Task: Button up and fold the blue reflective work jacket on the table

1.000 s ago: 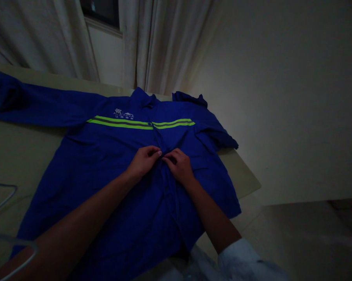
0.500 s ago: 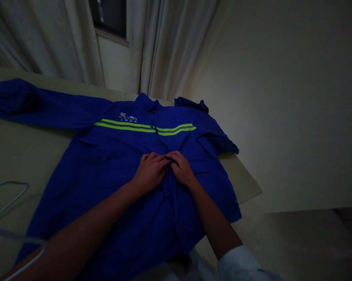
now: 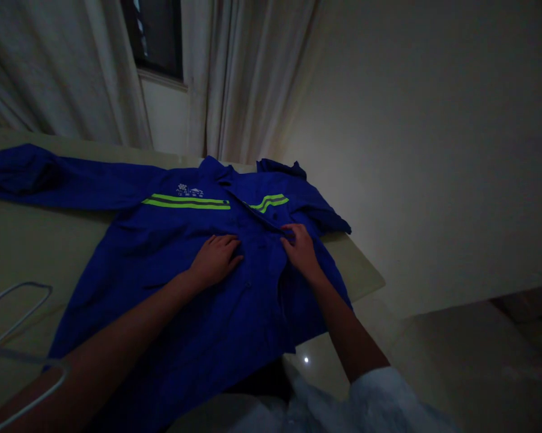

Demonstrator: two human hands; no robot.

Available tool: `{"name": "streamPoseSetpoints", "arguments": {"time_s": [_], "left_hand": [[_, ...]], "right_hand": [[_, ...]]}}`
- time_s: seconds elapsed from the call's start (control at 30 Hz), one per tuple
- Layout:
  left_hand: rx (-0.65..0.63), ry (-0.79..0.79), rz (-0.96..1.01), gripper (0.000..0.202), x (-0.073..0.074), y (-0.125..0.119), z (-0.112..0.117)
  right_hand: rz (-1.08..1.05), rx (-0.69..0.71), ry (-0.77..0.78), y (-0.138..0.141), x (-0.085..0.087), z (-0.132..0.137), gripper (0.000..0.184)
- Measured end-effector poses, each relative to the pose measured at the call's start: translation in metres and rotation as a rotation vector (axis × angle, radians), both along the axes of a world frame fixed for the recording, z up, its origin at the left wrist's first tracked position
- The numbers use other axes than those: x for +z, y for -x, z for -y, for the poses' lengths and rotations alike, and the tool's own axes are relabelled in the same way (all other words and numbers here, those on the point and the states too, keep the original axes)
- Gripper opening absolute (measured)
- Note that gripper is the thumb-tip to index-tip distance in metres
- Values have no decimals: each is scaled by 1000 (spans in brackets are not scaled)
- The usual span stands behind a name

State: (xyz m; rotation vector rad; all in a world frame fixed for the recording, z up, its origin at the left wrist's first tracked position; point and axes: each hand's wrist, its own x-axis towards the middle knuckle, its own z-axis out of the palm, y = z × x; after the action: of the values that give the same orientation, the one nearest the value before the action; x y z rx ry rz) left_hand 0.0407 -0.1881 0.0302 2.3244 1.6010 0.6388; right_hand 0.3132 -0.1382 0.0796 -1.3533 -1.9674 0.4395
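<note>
A blue work jacket with yellow-green reflective stripes and a white chest logo lies front side up, its collar toward the far side. My right hand pinches the edge of the jacket's front flap and holds it folded out to the right, so the front placket shows. On the left front panel rests my left hand, fingers spread and lying on the cloth. One sleeve stretches out to the left; the other is bent at the right, partly folded behind the shoulder.
The jacket lies on a pale table whose corner shows at the right. White wire loops, perhaps hangers, are at the lower left. Behind are curtains, a dark window and a plain wall.
My hands were together at the jacket's front opening; now they are apart. The right hand has drawn the flap to the right, opening the front, while the left hand moved left onto the panel.
</note>
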Motion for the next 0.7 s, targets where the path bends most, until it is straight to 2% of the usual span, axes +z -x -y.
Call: {"name": "streamPoseSetpoints", "arguments": {"time_s": [0.1,0.17,0.23,0.3,0.37,0.43,0.5,0.57,0.7], "left_hand": [[-19,48,-34,25,13,3,-14],[-13,43,-40,15,19,2,-20],[-10,32,-25,14,21,-2,-21],[-18,22,15,20,18,-5,-18],[-28,17,74,22,13,-6,-13],[-28,19,133,22,7,-5,-7],[-14,29,209,25,2,-3,-2],[-5,42,277,24,-1,-1,0],[-45,56,255,18,-1,-1,-3]], "right_hand": [[167,65,-1,5,-5,6,29],[237,30,14,7,-5,2,24],[267,8,56,7,0,-5,19],[201,52,122,9,9,-14,15],[15,110,188,15,18,-21,13],[-205,166,277,27,21,-25,25],[-352,233,399,41,15,-26,37],[-420,278,501,53,3,-24,42],[-440,231,569,62,-23,-14,49]]}}
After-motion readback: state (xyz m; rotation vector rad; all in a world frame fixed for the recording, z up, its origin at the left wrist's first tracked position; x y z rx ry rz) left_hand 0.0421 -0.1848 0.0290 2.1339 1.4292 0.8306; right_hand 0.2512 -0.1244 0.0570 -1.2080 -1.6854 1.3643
